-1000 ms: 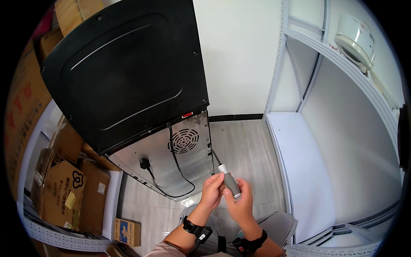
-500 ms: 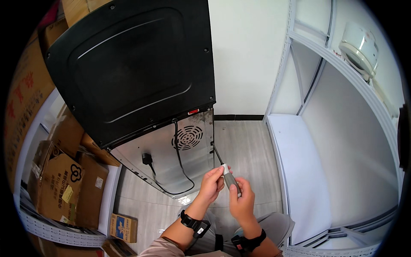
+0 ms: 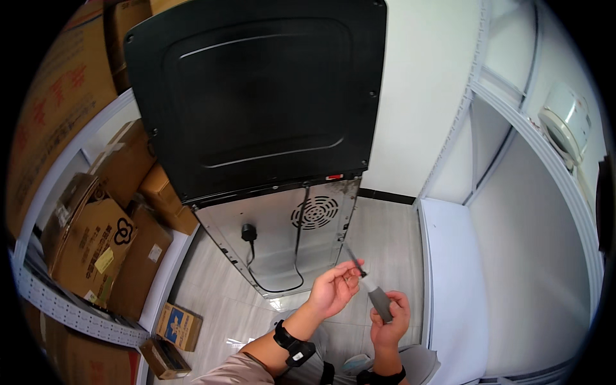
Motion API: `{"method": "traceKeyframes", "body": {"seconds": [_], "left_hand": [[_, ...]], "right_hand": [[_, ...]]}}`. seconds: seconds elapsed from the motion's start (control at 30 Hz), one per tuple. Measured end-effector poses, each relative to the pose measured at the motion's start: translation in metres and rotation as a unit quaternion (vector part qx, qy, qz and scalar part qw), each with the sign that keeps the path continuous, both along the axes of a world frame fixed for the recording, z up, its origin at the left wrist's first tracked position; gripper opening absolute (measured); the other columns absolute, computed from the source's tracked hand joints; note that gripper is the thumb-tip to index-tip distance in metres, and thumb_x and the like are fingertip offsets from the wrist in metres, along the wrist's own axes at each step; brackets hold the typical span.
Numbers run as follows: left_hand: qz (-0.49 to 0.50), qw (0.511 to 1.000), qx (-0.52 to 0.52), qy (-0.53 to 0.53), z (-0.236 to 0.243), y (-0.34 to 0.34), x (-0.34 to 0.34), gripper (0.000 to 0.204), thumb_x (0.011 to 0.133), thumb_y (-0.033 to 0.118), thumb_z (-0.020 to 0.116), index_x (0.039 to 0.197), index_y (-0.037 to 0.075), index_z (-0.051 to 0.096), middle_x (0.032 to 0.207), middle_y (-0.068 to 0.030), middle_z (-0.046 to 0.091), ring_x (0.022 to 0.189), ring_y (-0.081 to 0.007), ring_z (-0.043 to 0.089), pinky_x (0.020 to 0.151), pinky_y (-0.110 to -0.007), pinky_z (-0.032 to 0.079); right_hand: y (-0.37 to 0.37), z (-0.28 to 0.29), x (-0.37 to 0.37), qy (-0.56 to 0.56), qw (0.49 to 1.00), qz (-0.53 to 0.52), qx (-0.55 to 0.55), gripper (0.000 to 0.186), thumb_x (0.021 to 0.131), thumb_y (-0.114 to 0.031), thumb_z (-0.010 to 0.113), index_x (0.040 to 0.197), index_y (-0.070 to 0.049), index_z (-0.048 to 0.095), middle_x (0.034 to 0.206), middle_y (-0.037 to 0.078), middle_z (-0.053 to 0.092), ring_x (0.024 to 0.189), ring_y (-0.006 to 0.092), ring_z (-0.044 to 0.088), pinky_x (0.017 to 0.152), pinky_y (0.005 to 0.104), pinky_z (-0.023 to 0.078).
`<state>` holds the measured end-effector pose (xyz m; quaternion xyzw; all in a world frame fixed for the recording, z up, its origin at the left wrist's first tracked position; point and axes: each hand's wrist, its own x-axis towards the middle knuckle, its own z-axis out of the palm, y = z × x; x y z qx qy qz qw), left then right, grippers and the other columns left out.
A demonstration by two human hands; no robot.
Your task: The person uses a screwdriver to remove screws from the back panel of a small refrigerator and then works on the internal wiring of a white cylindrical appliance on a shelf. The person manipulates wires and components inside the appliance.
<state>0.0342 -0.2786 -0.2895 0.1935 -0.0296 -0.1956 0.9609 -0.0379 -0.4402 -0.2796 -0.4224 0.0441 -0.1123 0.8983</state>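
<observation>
Room btwn blk appliance (image 3: 256,128) & wht shelf (image 3: 455,289); cord (image 3: 297,250) obstructs rear.

A storeroom it was, and plainly so! Over on the left, brown cartons (image 3: 96,256) crowded a perforated metal rack (image 3: 70,317), and a smaller box (image 3: 179,326) sat down on the grey floor (image 3: 398,224). Across to the right ran a second rack (image 3: 455,276), pale and broad-decked, with a white appliance (image 3: 570,119) perched up high. And there between them, before a white wall (image 3: 423,96), stood a tall black-backed machine (image 3: 256,102)!
</observation>
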Motion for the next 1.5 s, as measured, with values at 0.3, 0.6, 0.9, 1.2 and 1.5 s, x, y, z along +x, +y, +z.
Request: {"method": "traceKeyframes", "body": {"seconds": [0.3,0.6,0.9,1.2,1.5], "left_hand": [[0.095,0.995,0.002,0.014,0.023,0.040,-0.024,0.036,0.100,-0.005,0.045,0.135,0.001,0.048,0.134,-0.0204,0.057,0.107,-0.0219,0.065,0.096,-0.030,0.054],[0.106,0.994,0.017,0.002,0.030,0.066,-0.036,0.034,0.109,0.021,0.042,0.136,0.003,0.048,0.103,-0.0074,0.064,0.073,-0.0127,0.058,0.060,-0.023,0.046],[0.167,0.985,-0.047,-0.007,0.026,0.087,-0.042,0.020,0.105,0.016,0.044,0.119,0.012,0.056,0.079,0.0016,0.048,0.063,-0.0112,0.039,0.054,-0.026,0.034],[0.290,0.957,0.008,-0.026,0.032,0.127,-0.052,0.013,0.105,0.019,0.055,0.113,0.013,0.063,0.100,0.0030,0.064,0.063,-0.0044,0.042,0.052,-0.020,0.031],[0.304,0.952,-0.037,-0.009,0.021,0.130,-0.044,0.017,0.104,0.034,0.056,0.107,0.020,0.064,0.096,0.0059,0.067,0.058,-0.0038,0.041,0.048,-0.021,0.029]], "right_hand": [[0.019,-0.007,0.011,-0.115,0.989,0.086,0.021,0.027,0.091,-0.019,0.054,0.103,0.005,0.052,0.073,0.009,0.053,0.048,0.0101,0.039,0.044,0.0254,0.030],[0.031,-0.016,0.011,-0.122,0.985,0.124,-0.002,0.032,0.093,-0.025,0.057,0.103,0.005,0.051,0.068,0.008,0.052,0.046,0.0098,0.037,0.044,0.0257,0.030],[0.049,-0.018,0.017,-0.111,0.976,0.186,-0.021,0.033,0.096,-0.029,0.057,0.103,0.003,0.050,0.068,0.008,0.052,0.045,0.0099,0.034,0.044,0.0258,0.027],[0.083,-0.030,0.013,-0.039,0.968,0.249,0.008,0.033,0.094,-0.028,0.057,0.104,0.002,0.052,0.068,0.013,0.057,0.044,0.0123,0.036,0.045,0.0286,0.030],[0.082,-0.036,0.010,-0.033,0.968,0.250,0.009,0.033,0.093,-0.027,0.058,0.106,0.003,0.052,0.070,0.017,0.060,0.044,0.0129,0.037,0.045,0.0288,0.031]]}}
